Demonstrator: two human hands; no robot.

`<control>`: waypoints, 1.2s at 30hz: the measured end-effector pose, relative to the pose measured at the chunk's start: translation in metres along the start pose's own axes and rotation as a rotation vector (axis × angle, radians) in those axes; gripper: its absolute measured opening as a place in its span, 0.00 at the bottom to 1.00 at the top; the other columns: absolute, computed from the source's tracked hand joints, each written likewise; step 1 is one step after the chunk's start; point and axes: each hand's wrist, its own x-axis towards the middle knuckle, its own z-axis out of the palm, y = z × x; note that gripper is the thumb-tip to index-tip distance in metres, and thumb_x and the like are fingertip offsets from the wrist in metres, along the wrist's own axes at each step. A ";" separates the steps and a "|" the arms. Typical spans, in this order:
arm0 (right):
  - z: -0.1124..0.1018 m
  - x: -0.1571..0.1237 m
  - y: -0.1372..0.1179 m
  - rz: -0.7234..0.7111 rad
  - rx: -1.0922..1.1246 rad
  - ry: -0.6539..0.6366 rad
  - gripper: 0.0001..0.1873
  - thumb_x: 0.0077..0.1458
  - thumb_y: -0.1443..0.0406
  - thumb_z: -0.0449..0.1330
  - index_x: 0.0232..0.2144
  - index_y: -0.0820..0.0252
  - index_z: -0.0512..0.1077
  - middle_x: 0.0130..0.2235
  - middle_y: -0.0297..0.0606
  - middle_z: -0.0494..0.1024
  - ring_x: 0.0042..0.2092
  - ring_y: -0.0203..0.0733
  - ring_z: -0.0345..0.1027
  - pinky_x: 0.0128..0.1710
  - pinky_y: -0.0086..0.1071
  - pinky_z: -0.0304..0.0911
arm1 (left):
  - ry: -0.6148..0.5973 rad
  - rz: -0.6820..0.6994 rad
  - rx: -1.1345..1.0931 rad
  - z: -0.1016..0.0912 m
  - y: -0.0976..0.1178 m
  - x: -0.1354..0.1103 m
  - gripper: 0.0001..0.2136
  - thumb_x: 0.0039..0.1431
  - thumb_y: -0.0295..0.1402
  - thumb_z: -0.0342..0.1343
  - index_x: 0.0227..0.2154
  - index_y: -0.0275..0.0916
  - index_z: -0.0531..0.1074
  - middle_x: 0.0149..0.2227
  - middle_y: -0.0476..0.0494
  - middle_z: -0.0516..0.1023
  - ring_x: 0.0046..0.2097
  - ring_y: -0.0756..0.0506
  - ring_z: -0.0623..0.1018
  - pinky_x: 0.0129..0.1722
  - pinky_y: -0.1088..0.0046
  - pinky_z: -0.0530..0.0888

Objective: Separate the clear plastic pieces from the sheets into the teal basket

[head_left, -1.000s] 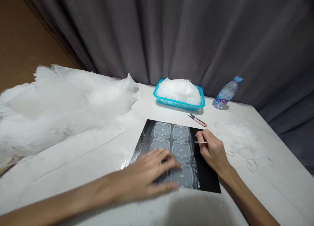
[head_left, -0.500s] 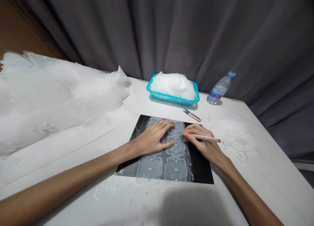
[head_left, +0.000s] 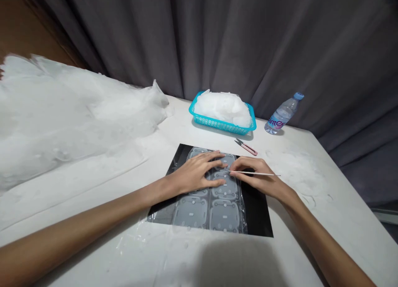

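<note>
A black sheet [head_left: 259, 212] lies on the table, with a clear plastic strip [head_left: 224, 215] of several rounded-square molded panels on top. My left hand [head_left: 199, 171] rests flat on the panels, its fingers spread and nothing held. At the right edge of the strip, my right hand [head_left: 258, 175] pinches a slim white flat-handled tool [head_left: 259, 173]. The tool appears nearly edge-on, its tip touching or just above the seam between two panels near my left fingertips. What its tip is like, I cannot make out.
A turquoise basket [head_left: 224, 125] holds white translucent pieces. Pink-handled thread snips [head_left: 246, 147] and a water bottle [head_left: 282, 115] stand or lie behind the sheet. A large translucent plastic heap [head_left: 71, 117] covers the left side, and clear scraps [head_left: 300, 171] lie at right.
The tool in my right hand has rolled from its broad face to a thin edge. My left index finger has shifted slightly closer to the tool's tip. The view has tilted a little.
</note>
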 end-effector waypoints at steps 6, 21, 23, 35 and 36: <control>0.006 -0.008 0.008 -0.027 -0.033 0.052 0.07 0.67 0.60 0.62 0.38 0.54 0.78 0.42 0.38 0.83 0.44 0.45 0.77 0.49 0.38 0.70 | -0.011 -0.033 0.008 0.000 0.000 0.000 0.29 0.65 0.57 0.57 0.62 0.44 0.73 0.72 0.40 0.63 0.70 0.34 0.68 0.68 0.52 0.65; 0.015 -0.007 0.005 -0.116 -0.160 0.035 0.07 0.71 0.62 0.58 0.42 0.54 0.75 0.44 0.38 0.82 0.47 0.45 0.77 0.51 0.40 0.70 | -0.051 -0.036 0.015 -0.001 0.000 0.004 0.33 0.66 0.60 0.54 0.64 0.42 0.70 0.74 0.41 0.60 0.74 0.35 0.60 0.72 0.52 0.59; 0.015 -0.007 0.003 -0.137 -0.202 0.021 0.08 0.72 0.62 0.56 0.43 0.54 0.75 0.46 0.40 0.81 0.48 0.45 0.76 0.51 0.40 0.70 | -0.057 -0.042 0.030 -0.001 0.001 0.004 0.33 0.66 0.60 0.54 0.65 0.42 0.70 0.74 0.42 0.59 0.74 0.35 0.58 0.73 0.51 0.57; 0.008 -0.018 -0.001 -0.113 -0.304 0.008 0.07 0.72 0.64 0.55 0.45 0.54 0.73 0.45 0.40 0.81 0.47 0.46 0.77 0.48 0.39 0.70 | -0.067 -0.068 0.025 -0.003 0.004 0.004 0.32 0.66 0.59 0.54 0.64 0.45 0.70 0.74 0.44 0.59 0.74 0.35 0.58 0.72 0.51 0.57; 0.008 -0.018 -0.001 -0.112 -0.299 0.010 0.07 0.72 0.64 0.55 0.45 0.53 0.73 0.45 0.40 0.81 0.47 0.46 0.77 0.49 0.39 0.70 | -0.064 -0.069 0.026 -0.003 0.004 0.004 0.31 0.66 0.59 0.55 0.64 0.45 0.70 0.74 0.44 0.59 0.74 0.35 0.58 0.72 0.51 0.57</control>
